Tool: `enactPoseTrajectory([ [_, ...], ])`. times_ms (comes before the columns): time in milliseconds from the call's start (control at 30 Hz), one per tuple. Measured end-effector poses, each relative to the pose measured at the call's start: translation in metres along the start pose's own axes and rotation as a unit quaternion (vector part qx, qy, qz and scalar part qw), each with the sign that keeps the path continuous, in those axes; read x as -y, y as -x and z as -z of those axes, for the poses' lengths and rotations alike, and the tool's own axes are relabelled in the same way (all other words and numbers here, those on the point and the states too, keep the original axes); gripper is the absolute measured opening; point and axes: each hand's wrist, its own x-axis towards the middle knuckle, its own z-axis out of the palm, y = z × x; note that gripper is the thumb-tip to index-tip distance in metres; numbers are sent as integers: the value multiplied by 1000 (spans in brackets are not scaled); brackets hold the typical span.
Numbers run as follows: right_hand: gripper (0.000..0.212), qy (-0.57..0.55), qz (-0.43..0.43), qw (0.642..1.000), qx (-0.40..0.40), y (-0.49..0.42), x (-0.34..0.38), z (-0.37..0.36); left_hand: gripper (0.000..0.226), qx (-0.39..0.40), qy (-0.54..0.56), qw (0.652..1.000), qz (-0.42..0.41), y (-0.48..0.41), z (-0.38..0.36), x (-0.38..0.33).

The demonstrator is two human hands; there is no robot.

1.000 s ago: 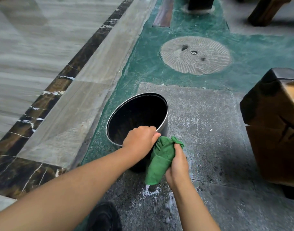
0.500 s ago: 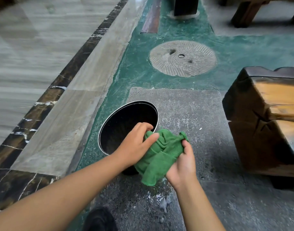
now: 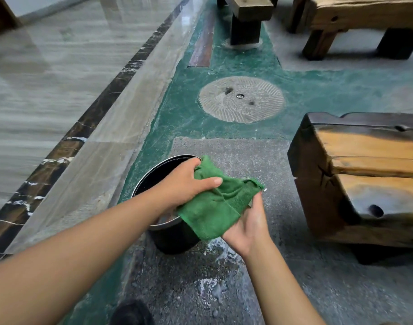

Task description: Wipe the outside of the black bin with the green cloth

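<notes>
The black bin [image 3: 171,235] with a silver rim stands upright on the grey stone floor, much of its mouth hidden behind my hands. Above its right side I hold the green cloth [image 3: 215,207] spread between both hands. My left hand [image 3: 186,184] grips the cloth's upper left part, thumb pressed across the top. My right hand [image 3: 250,224] supports the cloth's right edge from below, palm up. The cloth hangs over the bin's rim; whether it touches the rim I cannot tell.
A dark wooden bench [image 3: 364,174] stands close on the right. More wooden furniture [image 3: 355,22] stands at the back. A round carved stone disc [image 3: 241,99] lies in the green floor strip. Wet white patches [image 3: 212,287] mark the stone floor near the bin. My dark shoe [image 3: 130,313] shows at the bottom.
My left hand left the bin's rim and took hold of the cloth. Both hands lifted and spread the cloth above the bin. The camera tilted up.
</notes>
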Motion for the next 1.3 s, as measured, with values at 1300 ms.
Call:
enactPoseTrajectory([
  [1300,45,653,377,473,-456,70,302,77,42,-55,-106,993,25,-57,-213,-136],
])
